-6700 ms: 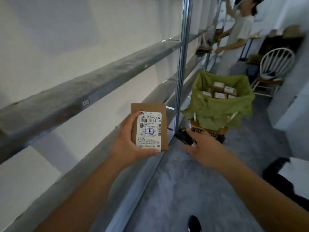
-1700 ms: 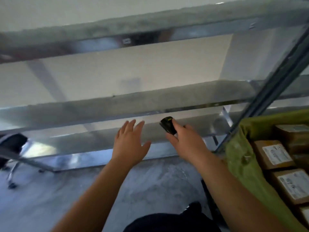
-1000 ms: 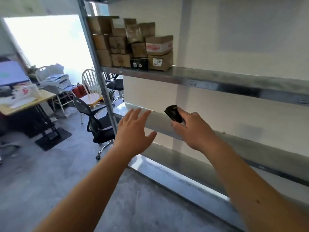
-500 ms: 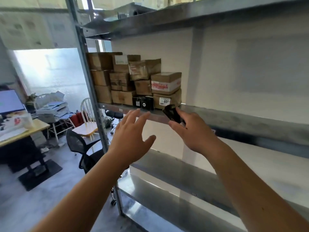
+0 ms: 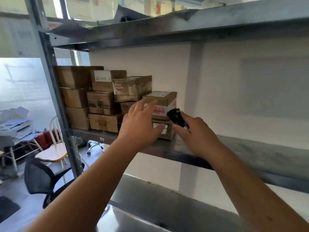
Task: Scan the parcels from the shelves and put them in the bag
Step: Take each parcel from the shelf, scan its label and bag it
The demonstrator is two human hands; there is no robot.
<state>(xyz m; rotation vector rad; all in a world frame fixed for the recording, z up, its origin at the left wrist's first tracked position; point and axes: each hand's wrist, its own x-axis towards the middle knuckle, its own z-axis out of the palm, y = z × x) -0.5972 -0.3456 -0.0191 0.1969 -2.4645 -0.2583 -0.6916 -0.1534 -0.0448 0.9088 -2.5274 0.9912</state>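
At nine o'clock I had a wooden chair [image 5: 55, 149] and a black office chair [image 5: 40, 177] on the floor, beyond the shelf post [image 5: 50, 81]. Moving right, the parcels [image 5: 100, 101] sat stacked at the left end of the middle shelf [image 5: 250, 151]. My left hand [image 5: 140, 126] reached toward them with fingers spread, holding nothing, in front of the box with the red label [image 5: 164, 104], which sat on a lower box [image 5: 164, 130]; I could not tell whether it touched either. Just toward three o'clock, my right hand [image 5: 197, 133] gripped the black scanner [image 5: 175, 117], pointed at those same boxes. The bag was out of view. I judged this the pick-up step: next the left hand needed to close on one box, draw it clear and turn its label to the scanner.
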